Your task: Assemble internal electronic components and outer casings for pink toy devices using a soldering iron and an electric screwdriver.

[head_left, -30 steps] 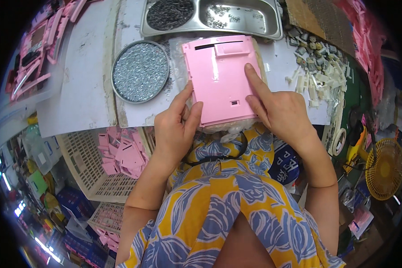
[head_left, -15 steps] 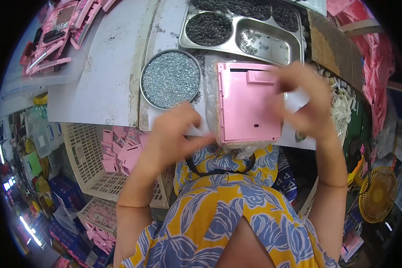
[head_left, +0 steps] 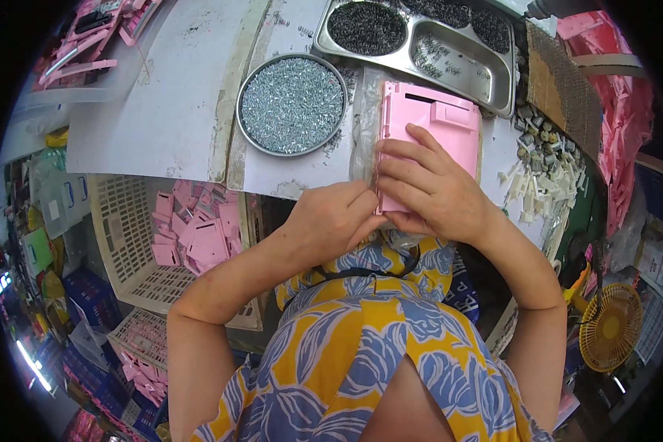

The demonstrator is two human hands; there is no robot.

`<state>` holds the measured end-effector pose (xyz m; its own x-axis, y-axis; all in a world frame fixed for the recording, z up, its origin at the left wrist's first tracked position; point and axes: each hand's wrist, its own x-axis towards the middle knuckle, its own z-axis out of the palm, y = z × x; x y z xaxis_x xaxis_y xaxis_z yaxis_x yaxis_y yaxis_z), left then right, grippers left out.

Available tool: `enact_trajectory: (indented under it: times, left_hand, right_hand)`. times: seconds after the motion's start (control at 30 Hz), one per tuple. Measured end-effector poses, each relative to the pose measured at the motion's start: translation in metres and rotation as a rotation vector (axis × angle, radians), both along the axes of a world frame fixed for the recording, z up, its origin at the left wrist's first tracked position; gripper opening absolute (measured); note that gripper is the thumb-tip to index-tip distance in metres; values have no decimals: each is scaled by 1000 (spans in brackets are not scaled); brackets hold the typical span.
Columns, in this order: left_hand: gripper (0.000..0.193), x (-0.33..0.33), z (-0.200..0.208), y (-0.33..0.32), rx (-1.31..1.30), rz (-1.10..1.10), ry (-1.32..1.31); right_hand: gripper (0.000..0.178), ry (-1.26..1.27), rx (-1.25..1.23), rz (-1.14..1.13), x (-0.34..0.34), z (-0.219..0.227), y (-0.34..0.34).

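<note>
A pink plastic panel [head_left: 449, 136] with a slot and a raised block at its far end lies on a plastic-wrapped pad [head_left: 367, 110] at the table's near edge. Across its near half rests my right hand [head_left: 442, 188], fingers bent over the left edge and thumb by the near corner. My left hand [head_left: 335, 217] is closed at that near left corner, thumb and forefinger together. Whatever sits between those fingertips is hidden. Just left of the panel stands a round dish [head_left: 292, 105] full of small silvery metal pins.
Beyond the panel is a steel compartment tray [head_left: 460, 74] of small dark springs. White plastic pieces [head_left: 541, 191] lie in a heap at right, beside cardboard [head_left: 560, 85]. A crate [head_left: 118, 236] with pink parts stands below left; a yellow fan [head_left: 610, 328] is at lower right.
Both hands have come together at the panel's near left corner. My right hand moved left and down onto the panel; my left hand moved right to its corner. The view shifted slightly.
</note>
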<state>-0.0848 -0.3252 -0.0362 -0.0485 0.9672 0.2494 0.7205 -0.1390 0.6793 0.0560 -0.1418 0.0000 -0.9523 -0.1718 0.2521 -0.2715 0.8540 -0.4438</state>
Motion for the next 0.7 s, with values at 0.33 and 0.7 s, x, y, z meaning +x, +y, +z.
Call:
enact_trajectory:
  times: [0.33, 0.7]
  left_hand:
    - [25, 1, -11, 2, 82, 20, 10]
    - [17, -84, 15, 23, 137, 449, 227]
  right_hand:
    - [40, 80, 72, -76, 1, -8, -5]
    - [42, 42, -180, -71, -4, 14, 20]
